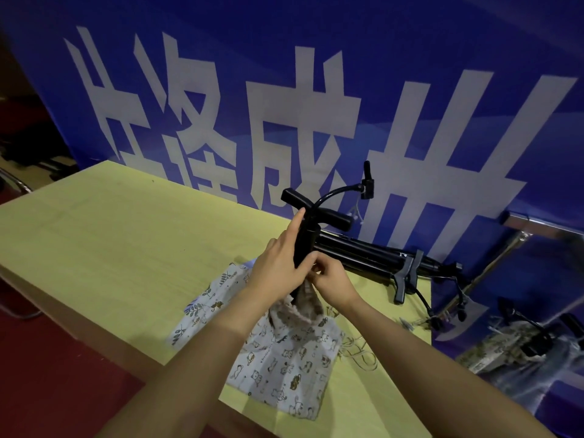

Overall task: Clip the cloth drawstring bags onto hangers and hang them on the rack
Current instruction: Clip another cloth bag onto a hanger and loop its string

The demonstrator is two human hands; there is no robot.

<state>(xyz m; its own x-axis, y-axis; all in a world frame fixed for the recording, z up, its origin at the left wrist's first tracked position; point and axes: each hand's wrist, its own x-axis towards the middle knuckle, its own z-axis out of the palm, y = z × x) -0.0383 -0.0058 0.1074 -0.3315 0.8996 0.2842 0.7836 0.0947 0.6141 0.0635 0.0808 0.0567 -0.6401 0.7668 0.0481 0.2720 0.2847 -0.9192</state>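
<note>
A black clip hanger (316,213) stands upright above the yellow table (110,248). My left hand (281,263) is wrapped around its lower clip arm, index finger stretched up along it. My right hand (331,282) pinches the gathered top of a white drawstring bag (284,361) printed with small animals, right at the clip. The bag hangs down from there and lies on the table. A second bag (210,298) with a leaf print lies partly under it. The clip jaws are hidden by my fingers.
More black clip hangers (379,260) lie piled on the table to the right. A blue banner (316,105) with large white characters stands right behind. A chrome rack bar (543,229) shows at the far right, with hangers and bags (518,339) below it.
</note>
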